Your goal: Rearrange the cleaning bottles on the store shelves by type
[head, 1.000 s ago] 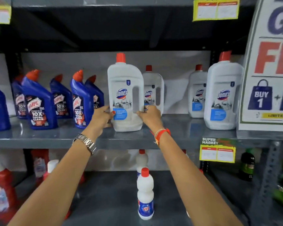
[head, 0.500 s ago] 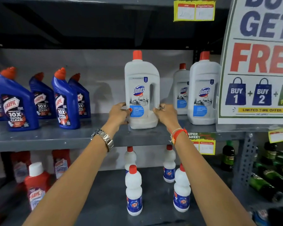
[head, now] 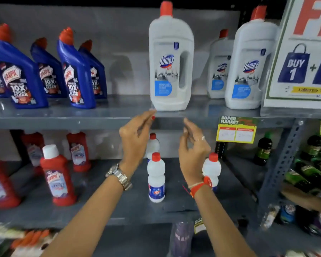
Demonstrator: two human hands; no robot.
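A large white Domex bottle [head: 170, 67] with a red cap stands upright near the front edge of the upper grey shelf [head: 100, 117]. Two more white Domex bottles [head: 248, 69] stand to its right. Several blue Harpic bottles [head: 76, 71] fill the shelf's left side. My left hand [head: 137, 138] and my right hand [head: 193, 149] hover just below the shelf edge, fingers apart, holding nothing. On the lower shelf stand small white bottles [head: 156, 179] with red caps and red bottles [head: 57, 175] with white caps.
A large promotional sign [head: 304, 62] leans at the right end of the upper shelf. A yellow price tag [head: 236, 132] hangs from the shelf edge. Green and dark bottles [head: 263, 151] sit on shelving at the right, behind a perforated upright post [head: 283, 164].
Both hands have let go of the large Domex bottle and dropped below the shelf edge. The bottle stays standing on the shelf. The camera has tilted downward.
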